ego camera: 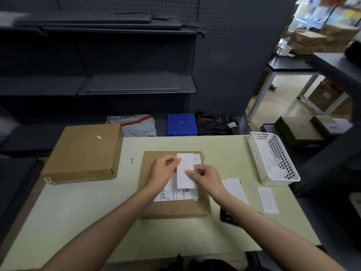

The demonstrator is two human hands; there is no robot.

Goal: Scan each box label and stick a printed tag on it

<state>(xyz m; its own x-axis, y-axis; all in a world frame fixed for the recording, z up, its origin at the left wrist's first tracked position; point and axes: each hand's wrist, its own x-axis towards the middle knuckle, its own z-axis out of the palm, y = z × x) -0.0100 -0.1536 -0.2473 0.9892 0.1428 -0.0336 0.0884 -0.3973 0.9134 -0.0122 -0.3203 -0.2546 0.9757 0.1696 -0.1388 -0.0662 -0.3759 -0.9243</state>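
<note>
A flat cardboard box (173, 209) lies in the middle of the pale table, with a white shipping label (175, 193) on its top. Over it I hold a white printed tag (185, 179) with faint red print. My left hand (165, 170) pinches the tag's upper left corner. My right hand (205, 178) pinches its right edge. A second, larger cardboard box (84, 151) sits at the table's left rear. Two more white tags lie to the right, one (235, 189) partly under my right forearm, the other (267, 200) near the table's edge.
A white perforated plastic basket (273, 159) stands at the table's right rear. A dark object (227, 216) lies under my right forearm. Behind the table are dark shelves, a blue crate (181, 125), a black bag (216, 125) and a white parcel bag (136, 124).
</note>
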